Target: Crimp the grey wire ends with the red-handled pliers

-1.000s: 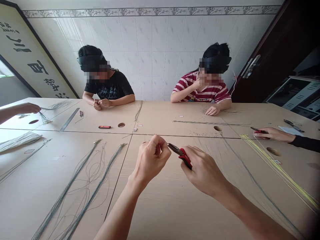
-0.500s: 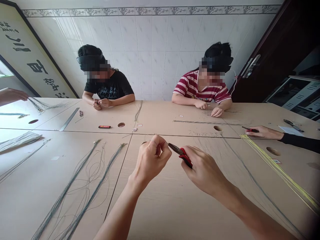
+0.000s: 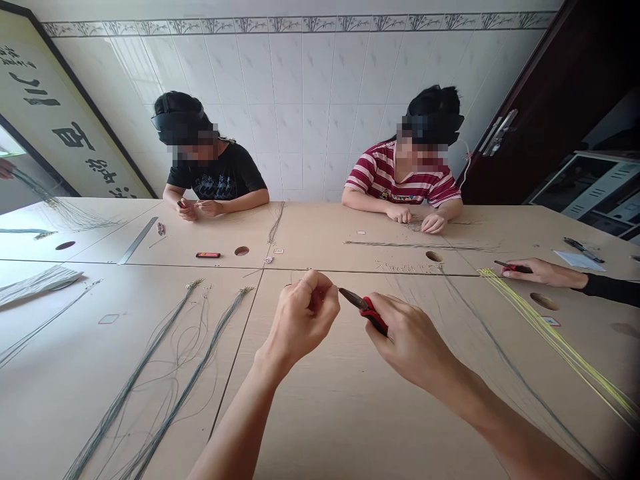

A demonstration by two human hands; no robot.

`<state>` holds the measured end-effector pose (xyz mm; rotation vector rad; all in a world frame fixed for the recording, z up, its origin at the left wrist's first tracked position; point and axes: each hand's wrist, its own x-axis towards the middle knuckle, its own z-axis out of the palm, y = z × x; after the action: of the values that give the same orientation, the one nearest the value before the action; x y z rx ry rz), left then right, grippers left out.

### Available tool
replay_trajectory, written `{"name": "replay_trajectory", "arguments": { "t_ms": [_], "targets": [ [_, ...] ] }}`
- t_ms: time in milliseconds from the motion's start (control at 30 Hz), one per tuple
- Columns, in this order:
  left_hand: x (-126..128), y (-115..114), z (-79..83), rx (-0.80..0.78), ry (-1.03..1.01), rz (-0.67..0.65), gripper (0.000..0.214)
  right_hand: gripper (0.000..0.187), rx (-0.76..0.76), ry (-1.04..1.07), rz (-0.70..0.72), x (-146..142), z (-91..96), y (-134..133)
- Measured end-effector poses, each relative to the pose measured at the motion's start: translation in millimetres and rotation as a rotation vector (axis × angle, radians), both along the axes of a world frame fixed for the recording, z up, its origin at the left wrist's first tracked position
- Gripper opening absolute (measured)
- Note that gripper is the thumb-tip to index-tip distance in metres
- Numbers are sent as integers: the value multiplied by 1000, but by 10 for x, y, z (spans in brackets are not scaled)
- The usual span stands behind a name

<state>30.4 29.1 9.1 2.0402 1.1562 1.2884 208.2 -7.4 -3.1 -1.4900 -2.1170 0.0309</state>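
Note:
My left hand (image 3: pixel 309 308) is closed in a pinch above the middle of the table; whatever lies between its fingertips is too small to make out. Red-handled pliers (image 3: pixel 370 313) are gripped in my right hand (image 3: pixel 407 337), their dark jaws pointing left at the pinched fingertips, a small gap away. To the left of my hands lie two bundles of grey-green cords (image 3: pixel 143 363) with small metallic bits at their far ends. On the right a thin grey cord bundle (image 3: pixel 495 347) stretches from a scatter of tiny pieces (image 3: pixel 407 267).
Two people sit across the table (image 3: pixel 320 413). At right, a co-worker's hand (image 3: pixel 543 272) holds red-handled pliers beside yellow cords (image 3: pixel 555 327). A metal ruler (image 3: pixel 139 240), a red-and-black box cutter blade case-like item (image 3: pixel 208 255) and table holes (image 3: pixel 242 251) lie farther off.
The pliers' tip has drawn slightly away from my left fingertips. At far left, a co-worker's hand has lifted a bunch of cords; the co-worker's hand at right has shifted right.

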Motion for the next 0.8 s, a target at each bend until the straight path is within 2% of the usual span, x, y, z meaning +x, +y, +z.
{"name": "replay_trajectory", "arguments": {
  "t_ms": [100,200,367,467,533,667,800],
  "targets": [
    [-55,7,15,-65,-52,-85,4,17,-22,-5,-7,30,-4,-14],
    [-131,20,43,-111,1,-175,20,17,-42,-18,-12,70,-1,-32],
    [-271,76,60,-184,174,-227,17,16,-68,-44,-25,159,13,-67],
    [-351,112,72,-287,133,-247,18,15,-84,-47,-33,203,11,-85],
    [-377,124,80,-381,-14,-341,18,14,-99,-39,-33,218,9,-98],
    [-286,116,48,-606,-520,-643,27,14,-149,-39,-36,215,21,-129],
    [-65,105,-20,-766,-907,-792,23,16,-218,-50,-35,194,35,-153]
  ]
}}
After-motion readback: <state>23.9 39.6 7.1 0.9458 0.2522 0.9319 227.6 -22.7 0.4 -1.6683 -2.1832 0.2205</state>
